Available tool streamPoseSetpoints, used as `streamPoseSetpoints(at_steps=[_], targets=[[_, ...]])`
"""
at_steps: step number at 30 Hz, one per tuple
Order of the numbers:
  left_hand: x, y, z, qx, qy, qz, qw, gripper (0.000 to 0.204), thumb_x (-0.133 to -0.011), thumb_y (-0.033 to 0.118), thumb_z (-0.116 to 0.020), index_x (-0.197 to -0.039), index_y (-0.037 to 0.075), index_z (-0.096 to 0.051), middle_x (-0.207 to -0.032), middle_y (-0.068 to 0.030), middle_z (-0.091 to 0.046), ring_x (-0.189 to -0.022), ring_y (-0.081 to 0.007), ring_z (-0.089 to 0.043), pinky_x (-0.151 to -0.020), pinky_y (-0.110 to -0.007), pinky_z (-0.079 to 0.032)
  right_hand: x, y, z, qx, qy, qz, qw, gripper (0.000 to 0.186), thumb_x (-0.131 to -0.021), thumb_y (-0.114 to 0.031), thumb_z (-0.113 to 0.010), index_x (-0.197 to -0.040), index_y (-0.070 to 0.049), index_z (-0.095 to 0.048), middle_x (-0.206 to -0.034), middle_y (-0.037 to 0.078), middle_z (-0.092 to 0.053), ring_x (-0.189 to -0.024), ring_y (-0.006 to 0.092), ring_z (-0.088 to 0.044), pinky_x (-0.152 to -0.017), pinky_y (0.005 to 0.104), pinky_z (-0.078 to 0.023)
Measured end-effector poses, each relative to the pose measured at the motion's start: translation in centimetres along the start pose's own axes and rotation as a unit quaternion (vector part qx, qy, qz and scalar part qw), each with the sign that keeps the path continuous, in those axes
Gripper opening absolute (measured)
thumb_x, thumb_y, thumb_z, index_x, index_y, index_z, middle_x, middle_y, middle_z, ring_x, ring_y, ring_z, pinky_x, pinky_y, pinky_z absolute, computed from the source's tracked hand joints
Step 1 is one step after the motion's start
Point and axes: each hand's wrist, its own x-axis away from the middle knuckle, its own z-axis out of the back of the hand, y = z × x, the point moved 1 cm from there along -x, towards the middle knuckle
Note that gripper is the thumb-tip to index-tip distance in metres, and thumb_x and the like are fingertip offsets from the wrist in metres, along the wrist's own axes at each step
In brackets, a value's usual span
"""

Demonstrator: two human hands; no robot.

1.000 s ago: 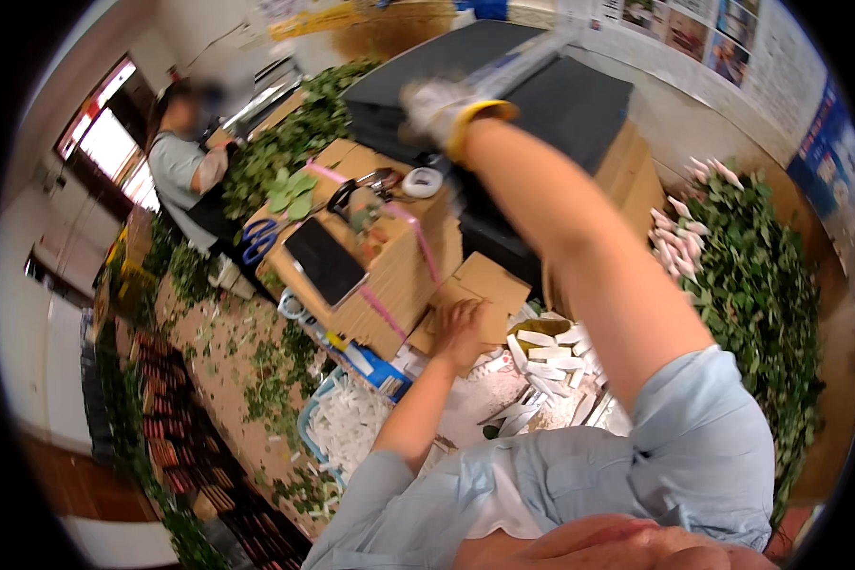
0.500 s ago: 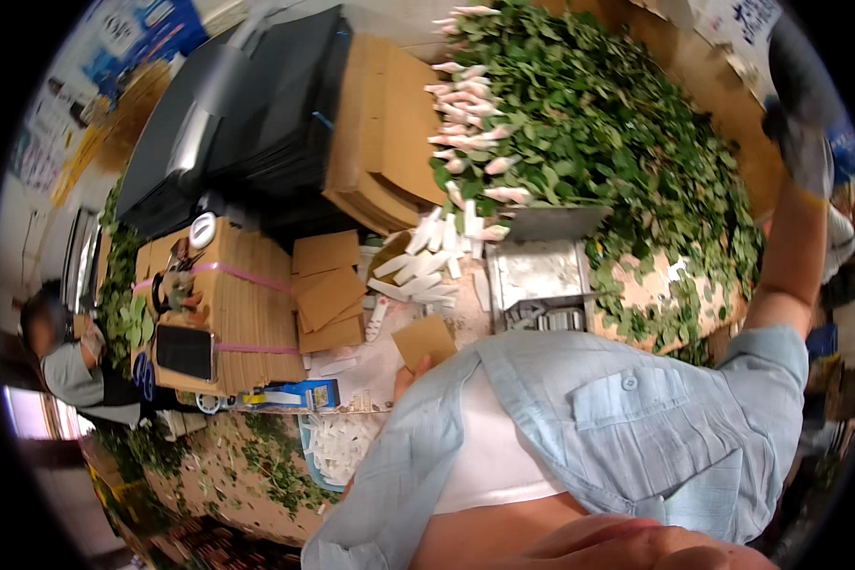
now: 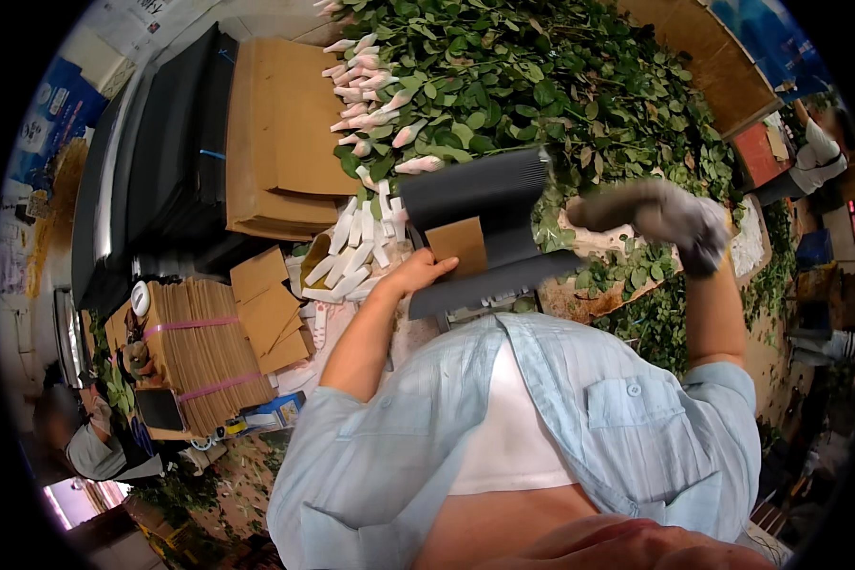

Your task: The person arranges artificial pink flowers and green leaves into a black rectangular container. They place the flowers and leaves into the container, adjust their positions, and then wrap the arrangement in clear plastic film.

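Note:
My left hand (image 3: 420, 273) pinches a small brown cardboard piece (image 3: 464, 245) between thumb and fingers. Behind and under that cardboard, a black corrugated sheet (image 3: 508, 204) curves upward, its near flap lying toward my body. To the right of the sheet is my right hand (image 3: 670, 226) in a grey glove, pointing left over the leaves. Motion smears its fingers, so its grip is unclear. Leafy rose stems (image 3: 551, 85) lie in a broad heap beyond the sheet, with pale pink wrapped heads (image 3: 366, 85) along their left side.
White foam sleeves (image 3: 351, 252) lie left of the sheet. Loose cardboard pieces (image 3: 274, 309) sit beside a strapped cardboard stack (image 3: 199, 337), with a phone (image 3: 160, 408) on it. Black sheets (image 3: 152, 161) and large brown boards (image 3: 290, 133) stand at back left. Other people are at both sides.
My left hand has moved forward with the cardboard piece. My right hand has come down from the far right toward the middle. The black sheet now covers where the metal tray showed.

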Motion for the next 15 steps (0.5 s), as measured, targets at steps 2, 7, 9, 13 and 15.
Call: streamPoseSetpoints(at_steps=[2,7,9,13,15], targets=[[-2.5,-2.9,-1.0,-0.036,0.01,-0.006,0.999,0.036,-0.093,0.029,-0.065,-0.109,-0.003,-0.064,-0.1,-0.0082,-0.07,-0.092,-0.0172,-0.063,-0.082,-0.034,-0.05,-3.0,2.4,1.5,-0.078,0.117,-0.207,0.968,0.038,-0.096,-0.023,-0.053,-0.126,-0.001,-0.059,-0.112,0.013,-0.067,-0.096,0.0211,-0.067,-0.086,0.0296,-0.056],[-3.3,-2.2,-2.9,-0.006,-0.005,-0.047,0.999,0.036,-0.092,0.026,-0.065,-0.113,-0.003,-0.064,-0.103,-0.0095,-0.07,-0.094,-0.0172,-0.062,-0.082,-0.032,-0.049,-12.2,18.8,-5.0,0.069,-0.13,-0.282,0.948,0.034,-0.091,-0.028,-0.056,-0.115,-0.006,-0.066,-0.086,0.005,-0.069,-0.069,0.0121,-0.063,-0.063,0.0273,-0.05],[-0.2,-1.4,-0.5,0.047,-0.025,-0.026,0.998,0.04,-0.089,0.023,-0.067,-0.12,-0.001,-0.06,-0.114,-0.0103,-0.066,-0.102,-0.0193,-0.061,-0.089,-0.035,-0.048,-13.9,19.6,-6.3,-0.019,-0.172,-0.225,0.959,0.027,-0.089,-0.025,-0.058,-0.107,-0.006,-0.067,-0.076,0.0,-0.067,-0.061,0.0088,-0.058,-0.056,0.0244,-0.047],[1.6,-2.4,1.0,-0.358,0.211,-0.176,0.892,0.048,-0.08,0.024,-0.07,-0.122,0.003,-0.059,-0.132,-0.0121,-0.054,-0.126,-0.0259,-0.047,-0.108,-0.044,-0.036,-15.0,18.7,-7.1,-0.006,-0.181,-0.321,0.93,0.022,-0.095,-0.018,-0.051,-0.103,-0.003,-0.063,-0.086,0.007,-0.065,-0.053,0.0134,-0.058,-0.052,0.0278,-0.049],[0.9,-2.0,0.4,-0.394,0.2,-0.164,0.882,0.056,-0.077,0.023,-0.071,-0.128,0.005,-0.054,-0.138,-0.0103,-0.049,-0.132,-0.0276,-0.04,-0.112,-0.048,-0.029,-14.7,24.7,-6.1,-0.165,-0.142,-0.259,0.941,0.025,-0.087,-0.026,-0.063,-0.099,-0.005,-0.068,-0.075,0.005,-0.068,-0.06,0.0115,-0.062,-0.053,0.028,-0.048]])
